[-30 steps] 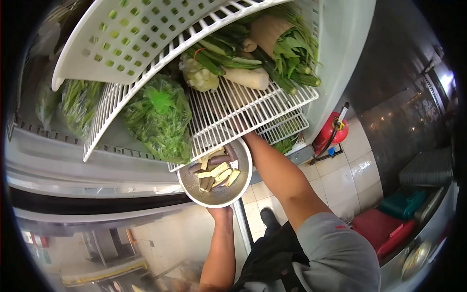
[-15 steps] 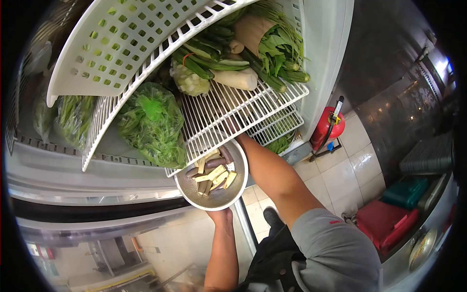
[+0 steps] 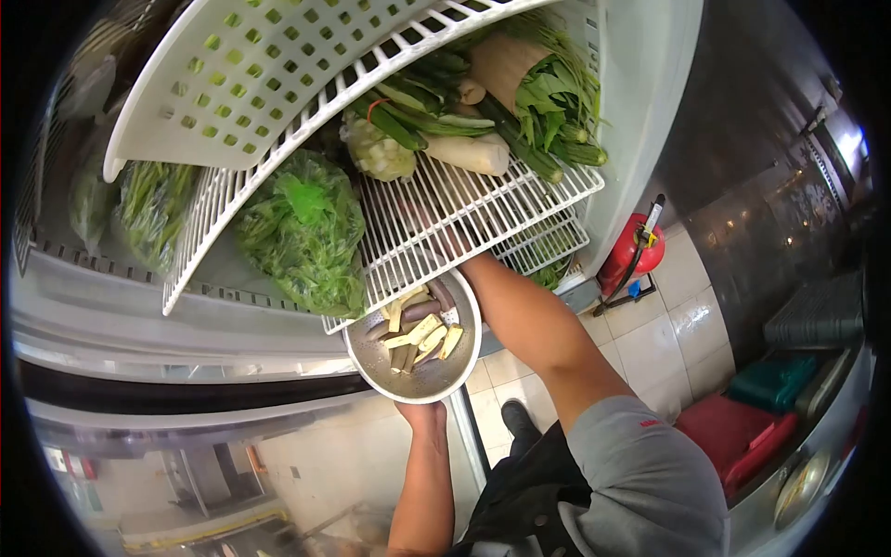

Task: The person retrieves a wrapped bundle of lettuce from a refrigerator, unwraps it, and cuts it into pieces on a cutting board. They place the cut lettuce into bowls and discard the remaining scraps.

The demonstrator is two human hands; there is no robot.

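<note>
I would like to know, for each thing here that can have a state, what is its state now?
Fridge: open
Shelf: loaded with vegetables
Bag: full of greens
Paper wrap: around greens, leaves sticking out
Bowl: held, partly filled
Pieces: cut, loose in the bowl
Left hand: under the bowl, fingers hidden
Right hand: under the shelf, grip unclear
Extinguisher: not in use
</note>
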